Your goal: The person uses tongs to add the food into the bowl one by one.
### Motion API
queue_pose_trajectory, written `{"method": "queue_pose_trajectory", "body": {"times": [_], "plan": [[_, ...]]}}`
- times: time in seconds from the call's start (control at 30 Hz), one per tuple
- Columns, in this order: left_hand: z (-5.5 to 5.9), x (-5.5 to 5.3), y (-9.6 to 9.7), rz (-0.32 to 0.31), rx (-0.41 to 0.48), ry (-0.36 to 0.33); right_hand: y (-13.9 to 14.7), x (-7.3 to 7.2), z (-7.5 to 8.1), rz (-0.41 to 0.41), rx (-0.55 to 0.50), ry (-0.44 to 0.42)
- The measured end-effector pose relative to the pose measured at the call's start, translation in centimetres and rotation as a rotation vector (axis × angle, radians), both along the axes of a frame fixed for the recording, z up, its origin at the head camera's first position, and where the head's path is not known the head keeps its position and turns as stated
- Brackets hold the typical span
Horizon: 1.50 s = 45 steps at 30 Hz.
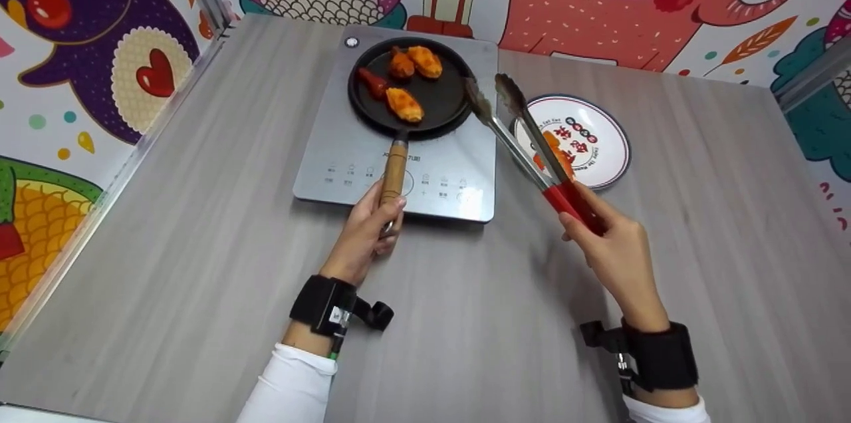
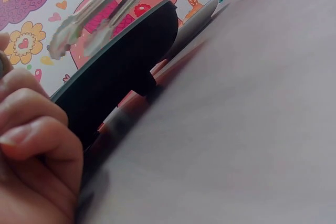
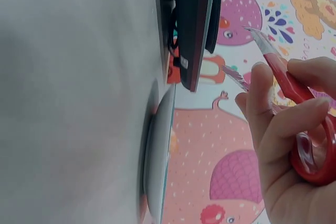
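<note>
Fiery orange, black and red over streaked grey
The pan (image 1: 442, 102) was black with a tan wood-toned handle (image 1: 394, 170), its food pieces (image 1: 404, 106) glossy orange and reddish brown. The tongs (image 1: 542, 145) paired silvery metal with bright red grips; the plate (image 1: 610, 150) was white, ringed in dark blue and red (busy red and black lettering inside). The silver cooktop (image 1: 319, 167) sat on a grey, wood-grained counter (image 1: 226, 210), beneath a white-flecked coral elephant (image 1: 565, 17).

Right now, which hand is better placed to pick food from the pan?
Probably the right hand: it holds open tongs with tips near the pan, while the left hand grips the pan's handle.
</note>
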State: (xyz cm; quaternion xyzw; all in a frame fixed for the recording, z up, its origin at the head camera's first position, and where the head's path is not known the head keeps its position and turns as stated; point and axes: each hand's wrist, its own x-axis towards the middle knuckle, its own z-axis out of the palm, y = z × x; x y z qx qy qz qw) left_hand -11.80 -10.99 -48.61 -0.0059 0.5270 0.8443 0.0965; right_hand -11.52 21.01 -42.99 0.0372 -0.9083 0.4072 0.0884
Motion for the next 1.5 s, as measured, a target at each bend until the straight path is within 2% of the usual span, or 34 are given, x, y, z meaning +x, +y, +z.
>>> {"method": "queue_pose_trajectory", "body": {"times": [0.2,0.43,0.73,0.93,1.13,1.5], "plan": [[-0.1,0.0,0.0,0.006,0.006,-0.026,0.9,0.4,-0.1,-0.06,0.023,0.013],[0.0,0.0,0.1,0.005,0.018,-0.028,2.1,0.9,-0.4,-0.093,0.041,0.01],[0.0,0.1,0.1,0.013,0.014,-0.03,3.1,1.0,-0.7,-0.122,0.149,0.065],[0.0,0.1,0.1,0.014,0.003,-0.03,3.9,1.1,-0.8,-0.127,0.184,0.121],[0.1,0.0,0.1,0.003,0.002,-0.017,4.5,1.3,-0.9,-0.117,0.229,0.143],[0.1,0.0,0.1,0.011,0.003,-0.026,4.8,2.0,-1.0,-0.123,0.272,0.115]]}}
